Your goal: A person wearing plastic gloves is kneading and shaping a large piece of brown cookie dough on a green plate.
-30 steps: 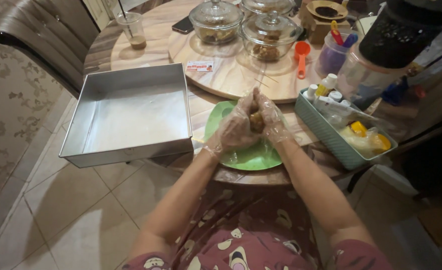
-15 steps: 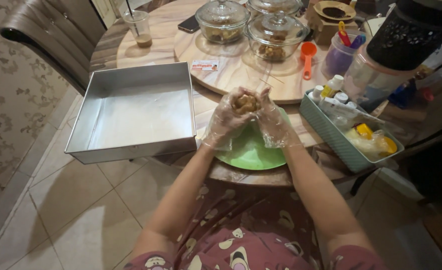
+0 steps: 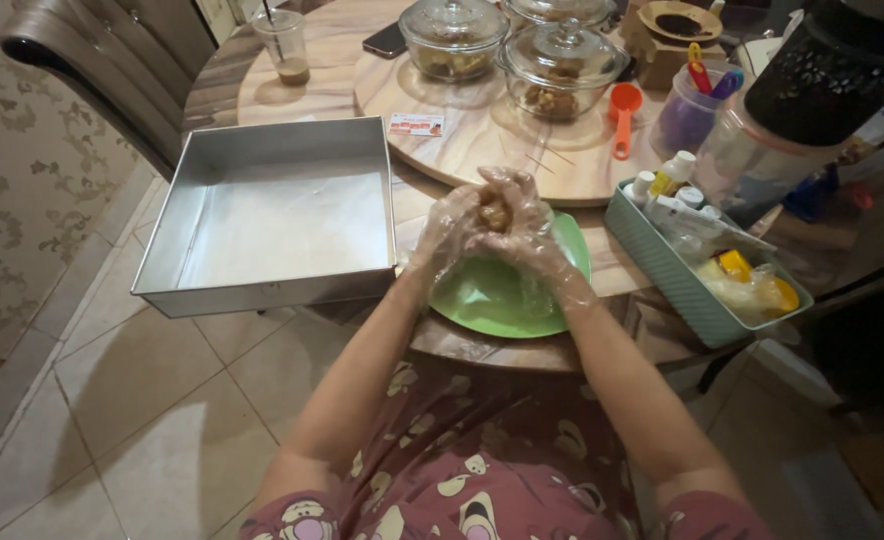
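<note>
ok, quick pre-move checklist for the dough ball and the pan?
1. Dough ball held between both hands: ok, left hand and right hand cup it.
2. Clear gloves on both hands: ok.
3. Ball over the green plate: ok, any crumbs would likely land there.
4. Square metal pan lined: ok, pale sheet covers its floor, nothing on it.
5. Pan seated on the table: not ok, its near edge overhangs.
6. Ball fully rounded: cannot tell, hands hide most of it.
</note>
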